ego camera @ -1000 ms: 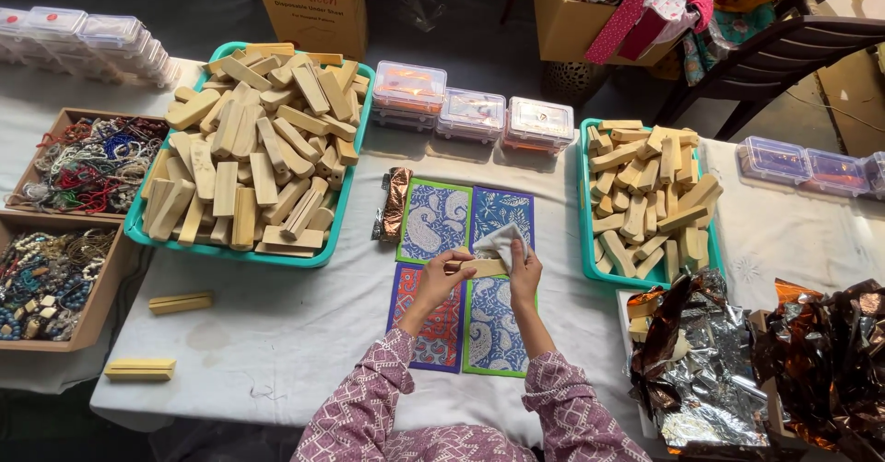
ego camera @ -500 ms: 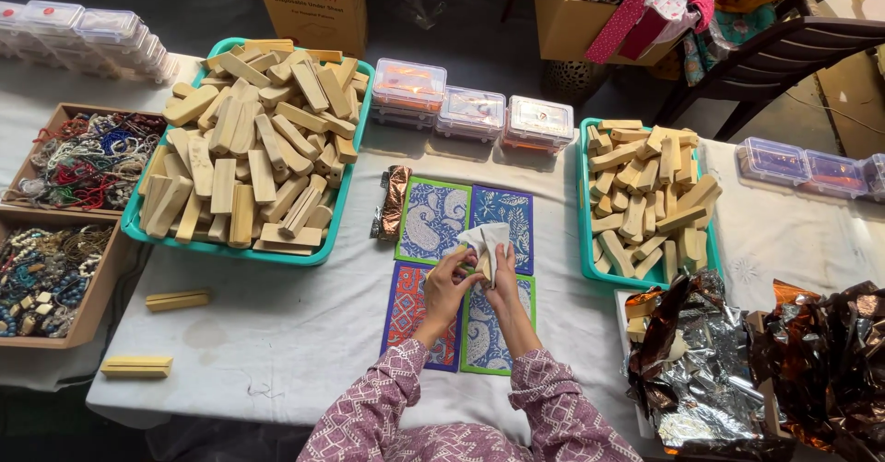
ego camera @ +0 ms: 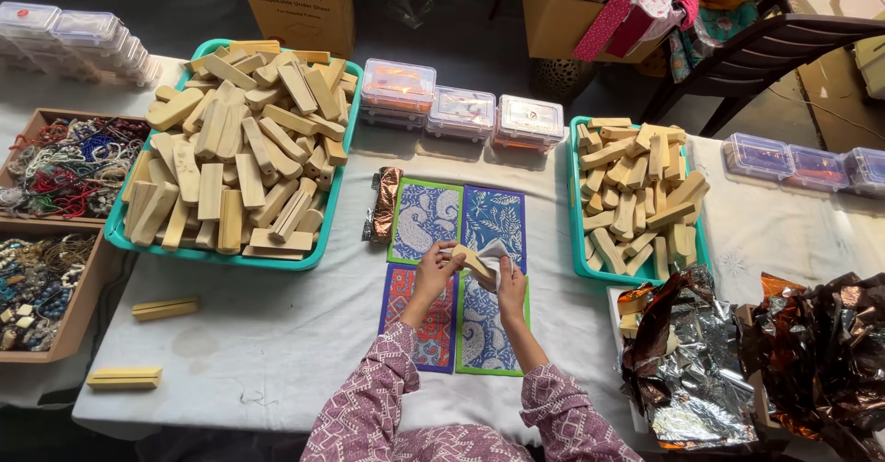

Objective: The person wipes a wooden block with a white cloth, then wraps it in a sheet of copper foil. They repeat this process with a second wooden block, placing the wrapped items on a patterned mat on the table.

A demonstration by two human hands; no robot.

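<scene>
Left hand (ego camera: 433, 273) and right hand (ego camera: 510, 282) both pinch one wood block (ego camera: 472, 261) with white cloth (ego camera: 495, 257), fingers closed on it, held over patterned mats (ego camera: 456, 268) on tabletop (ego camera: 277, 333). Farther: green trays (ego camera: 318, 241) keep more blocks handy.

Upper centre: brown cardboard carton (ego camera: 300, 5) with red print on its face. Another open brown carton (ego camera: 562, 19) at upper right. Below them, three clear lidded plastic boxes (ego camera: 461, 112) in a row, orange contents. Similar clear boxes (ego camera: 802, 159) far right, more stacked (ego camera: 78, 38) upper left.
</scene>
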